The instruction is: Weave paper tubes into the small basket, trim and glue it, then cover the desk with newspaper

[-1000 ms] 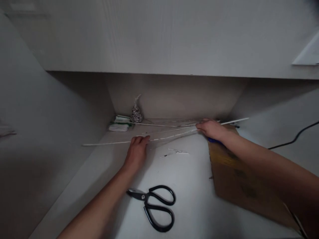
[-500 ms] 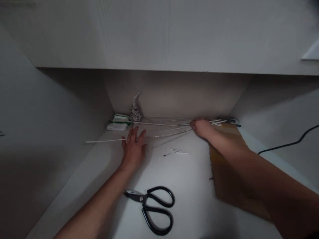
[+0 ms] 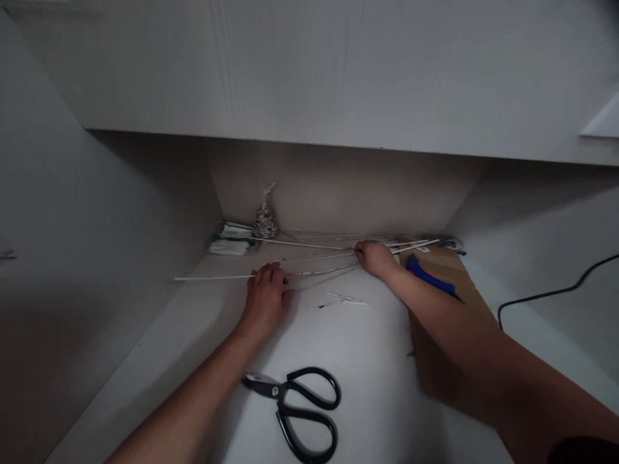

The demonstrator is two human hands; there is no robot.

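My left hand (image 3: pixel 265 296) has its fingers curled together over a long thin white stick (image 3: pixel 213 278), whose end juts out to the left. To the right, my right hand (image 3: pixel 377 260) pinches the same stick along with others of a loose bunch (image 3: pixel 309 245); how many lie in its fingers is hidden. Some of these sticks carry printed-looking marks. Short cut-off pieces (image 3: pixel 345 299) lie on the white surface between my hands. Closer to me rest black-handled scissors (image 3: pixel 275 390), blades pointing left and handles spread.
At the back left stand a white-and-green packet (image 3: pixel 232 248) and a pinecone-like ornament (image 3: pixel 264 223). A cardboard sheet (image 3: pixel 430 370) lies under my right forearm, with a blue object (image 3: pixel 430 277) on it. A black cable (image 3: pixel 556 289) runs along the right. An overhanging white panel (image 3: pixel 309 77) is above.
My left fingers, spread before, have closed over the stick. My right hand has slid left along the bunch, and the blue object on the cardboard has come into sight.
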